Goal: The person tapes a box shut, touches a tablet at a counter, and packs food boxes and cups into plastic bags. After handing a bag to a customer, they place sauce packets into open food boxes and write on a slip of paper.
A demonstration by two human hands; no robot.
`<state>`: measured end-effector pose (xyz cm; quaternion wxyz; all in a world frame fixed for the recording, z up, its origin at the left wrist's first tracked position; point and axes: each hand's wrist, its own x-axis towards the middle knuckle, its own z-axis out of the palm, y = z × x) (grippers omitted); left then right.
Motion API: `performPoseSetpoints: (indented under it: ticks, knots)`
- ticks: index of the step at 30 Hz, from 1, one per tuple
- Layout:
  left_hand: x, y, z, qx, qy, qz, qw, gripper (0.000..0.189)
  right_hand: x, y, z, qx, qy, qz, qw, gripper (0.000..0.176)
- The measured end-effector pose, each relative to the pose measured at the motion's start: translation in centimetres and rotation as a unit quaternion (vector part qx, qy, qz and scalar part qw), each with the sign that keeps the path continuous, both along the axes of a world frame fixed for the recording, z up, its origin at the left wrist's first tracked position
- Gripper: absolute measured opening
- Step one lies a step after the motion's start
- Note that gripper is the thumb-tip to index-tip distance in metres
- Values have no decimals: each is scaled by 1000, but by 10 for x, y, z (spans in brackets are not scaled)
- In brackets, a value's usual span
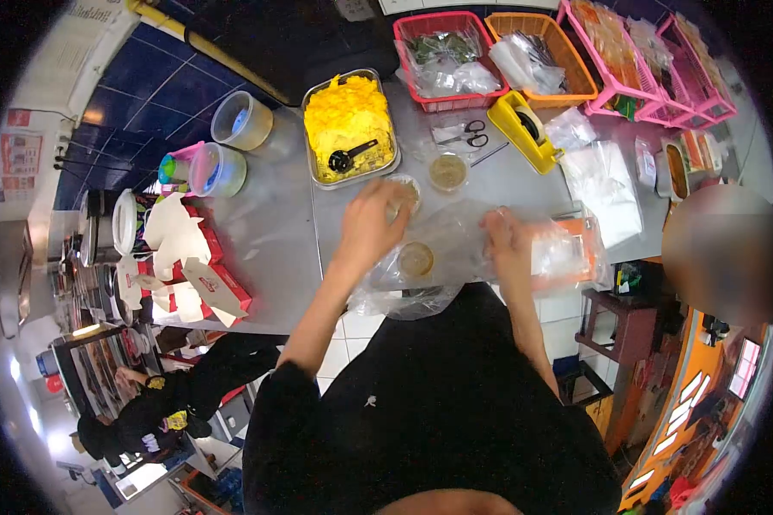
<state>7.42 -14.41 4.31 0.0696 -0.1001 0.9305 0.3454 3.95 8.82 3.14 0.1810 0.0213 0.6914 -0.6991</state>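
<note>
Left hand (374,215) curls at a small cup (410,186), its grip unclear; right hand (507,236) pinches clear plastic (457,247), seemingly to keep it spread over the desk (276,202).

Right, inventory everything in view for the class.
Table: one, grey, centre
Tray: one, silver, back centre
Scoop: one, black, on yellow food
Small tubs: three, clear, mid-table
Large tubs: two, clear, back left
Boxes: several, red-white, left
Baskets: two, red and orange, back
Racks: several, pink, back right
Scissors: one, black-handled, back
Tape dispenser: one, yellow, back
White sheets: count unclear, right
Bag: one, clear, between hands
Co-worker: one, black clothing, lower left
Left hand: one, bare, by small tub
Right hand: one, bare, by bag
</note>
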Motion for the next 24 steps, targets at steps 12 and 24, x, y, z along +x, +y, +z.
performPoseSetpoints:
  ticks: [12, 24]
  knots:
    - [-32, -15, -52, -214, -28, -135, 967, 73, -1, 1, 2, 20, 19, 30, 999, 29]
    - [29, 81, 65, -117, -48, -206, 970, 80, 2, 6, -10, 75, 139, 10, 987, 29]
